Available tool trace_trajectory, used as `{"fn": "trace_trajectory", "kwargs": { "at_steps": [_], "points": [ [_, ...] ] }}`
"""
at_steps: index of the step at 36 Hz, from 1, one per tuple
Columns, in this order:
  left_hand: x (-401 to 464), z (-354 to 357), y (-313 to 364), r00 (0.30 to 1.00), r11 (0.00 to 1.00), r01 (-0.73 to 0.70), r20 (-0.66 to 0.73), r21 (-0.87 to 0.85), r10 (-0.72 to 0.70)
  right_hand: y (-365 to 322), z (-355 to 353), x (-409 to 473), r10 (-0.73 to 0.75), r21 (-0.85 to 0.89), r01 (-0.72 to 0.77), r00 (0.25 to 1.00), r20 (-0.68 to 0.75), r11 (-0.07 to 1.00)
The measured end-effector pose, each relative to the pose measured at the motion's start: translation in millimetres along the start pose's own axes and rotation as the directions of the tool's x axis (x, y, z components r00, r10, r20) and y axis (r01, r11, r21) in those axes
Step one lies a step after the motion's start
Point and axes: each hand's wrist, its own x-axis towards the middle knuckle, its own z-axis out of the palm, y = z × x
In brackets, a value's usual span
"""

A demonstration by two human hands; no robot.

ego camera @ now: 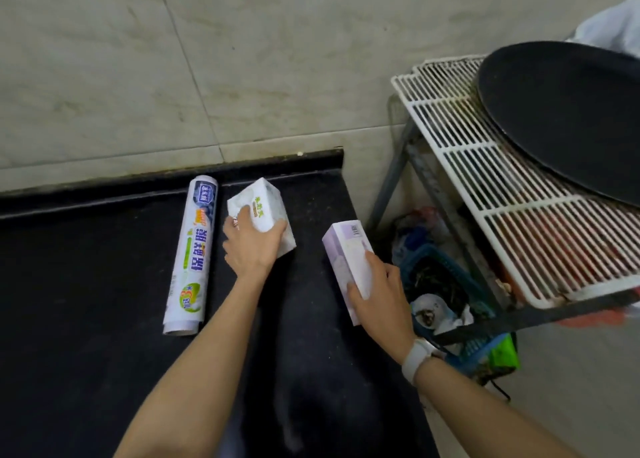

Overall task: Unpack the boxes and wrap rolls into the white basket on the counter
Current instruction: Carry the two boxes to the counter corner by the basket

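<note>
A white wrap roll (192, 256) with blue and green print lies lengthwise on the black counter (86, 284), near the wall. Right beside it, my left hand (252, 243) grips a white box (261, 204) with green lettering, resting on the counter. My right hand (377, 295) holds a pale purple box (346, 253) with a barcode, lifted near the counter's right edge. The white basket is not in view.
A white wire rack (485, 187) stands to the right of the counter with a large black round pan (568, 118) on top. Below it sits a blue basket (446, 284) of scraps and a green packet (504, 352). Tiled wall behind.
</note>
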Motion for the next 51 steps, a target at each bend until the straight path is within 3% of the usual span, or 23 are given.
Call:
{"fn": "trace_trajectory", "kwargs": {
  "at_steps": [4, 7, 14, 18, 24, 28, 35, 40, 44, 51],
  "points": [
    [-41.3, -28.3, -19.5, 0.998, 0.948, -0.055, -0.011, -0.313, 0.054, -1.9, 3.2, -17.9, -0.002, 0.143, 0.003, 1.000, -0.011, 0.990],
    [-83.3, -47.3, -40.0, 0.999, 0.910, -0.052, -0.024, -0.411, 0.046, -7.8, 7.3, -33.6, -0.021, 0.202, 0.017, 1.000, 0.017, 0.979],
    [-184.4, -93.4, -105.7, 0.998, 0.934, -0.014, -0.067, -0.357, -0.010, -32.2, 26.9, -77.8, -0.168, 0.317, 0.120, 0.978, 0.127, 0.941],
    [-227.1, -123.6, -130.8, 0.974, 0.939, 0.012, -0.206, -0.345, -0.089, -55.6, 42.3, -101.4, -0.305, 0.395, 0.195, 0.922, 0.238, 0.898],
    [-302.4, -163.6, -171.5, 0.836, 0.908, 0.112, -0.456, -0.405, -0.306, -92.4, 70.1, -149.7, -0.538, 0.489, 0.321, 0.738, 0.408, 0.811],
    [-361.3, -183.4, -211.1, 0.687, 0.869, 0.232, -0.560, -0.436, -0.464, -108.0, 95.4, -197.5, -0.614, 0.535, 0.339, 0.609, 0.502, 0.774],
    [-430.0, -223.0, -277.9, 0.400, 0.717, 0.274, -0.602, -0.641, -0.691, -129.2, 142.3, -275.5, -0.658, 0.518, 0.414, 0.366, 0.658, 0.749],
    [-438.0, -263.7, -345.3, 0.277, 0.662, 0.230, -0.604, -0.714, -0.747, -176.2, 197.6, -330.4, -0.668, 0.515, 0.478, 0.234, 0.706, 0.712],
    [-430.5, -288.8, -382.8, 0.260, 0.642, 0.195, -0.593, -0.741, -0.762, -214.3, 231.4, -352.8, -0.675, 0.529, 0.490, 0.181, 0.716, 0.693],
    [-417.9, -402.5, -479.9, 0.249, 0.637, 0.204, -0.590, -0.743, -0.768, -324.1, 319.4, -425.5, -0.670, 0.530, 0.514, 0.124, 0.732, 0.674]
  ]
}}
